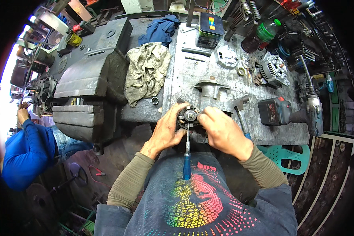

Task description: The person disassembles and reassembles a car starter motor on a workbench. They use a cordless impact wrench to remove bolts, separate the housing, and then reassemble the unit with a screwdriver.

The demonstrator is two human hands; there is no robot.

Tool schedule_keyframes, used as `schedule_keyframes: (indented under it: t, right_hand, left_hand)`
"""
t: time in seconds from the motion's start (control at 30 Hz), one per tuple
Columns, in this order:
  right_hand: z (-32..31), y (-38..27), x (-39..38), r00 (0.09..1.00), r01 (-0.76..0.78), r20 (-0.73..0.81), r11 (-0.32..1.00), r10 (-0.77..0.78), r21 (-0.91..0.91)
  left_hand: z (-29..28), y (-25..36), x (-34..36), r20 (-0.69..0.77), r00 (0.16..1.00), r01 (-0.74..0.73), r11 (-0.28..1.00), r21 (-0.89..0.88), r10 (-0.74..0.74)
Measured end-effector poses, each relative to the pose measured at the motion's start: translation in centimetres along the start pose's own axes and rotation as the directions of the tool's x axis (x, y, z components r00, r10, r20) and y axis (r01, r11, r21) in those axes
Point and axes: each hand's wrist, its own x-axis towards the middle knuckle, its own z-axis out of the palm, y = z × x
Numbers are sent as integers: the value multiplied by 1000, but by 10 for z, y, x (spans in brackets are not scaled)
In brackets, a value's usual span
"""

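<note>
At the bench's front edge, my left hand (167, 128) is wrapped round the left side of a round, dark motor part (190, 115) with a pale metal shaft end at its centre. It looks like the brush end of a starter motor. My right hand (227, 131) is closed at the part's right edge, its fingertips pinched; what they pinch is hidden. A screwdriver (187, 167) with a blue handle has its tip against the part's lower side and its handle towards my belly, with neither hand on the handle. Behind the part stands a grey metal housing (213, 92).
Left are a large bench vise (82, 84) and a stained rag (147, 70). A hammer (241, 112) and cordless impact wrench (312, 110) lie right. Farther back are an alternator (272, 67), a battery (211, 31) and a bottle (265, 32). Another person (31, 147) is at far left.
</note>
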Motion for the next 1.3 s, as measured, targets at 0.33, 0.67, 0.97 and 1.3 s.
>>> schedule_keyframes:
  t: [0.33, 0.67, 0.97, 1.3]
  right_hand:
    - [1, 36, 29, 991, 4, 128, 975, -34, 224]
    - [-4, 25, 33, 996, -47, 83, 947, 21, 318]
    - [-38, 116, 67, 948, -171, -221, 951, 230, 256]
    - [74, 220, 147, 942, -330, 43, 943, 332, -47]
  left_hand:
    - [1, 2, 0, -4, 1000, 11, 1000, 3, -11]
    - [-1, 0, 0, -9, 999, -38, 999, 4, 38]
    - [-1, -1, 0, 12, 1000, -17, 997, 70, 16]
    - [0, 6, 1, 3, 1000, -9, 991, 135, 8]
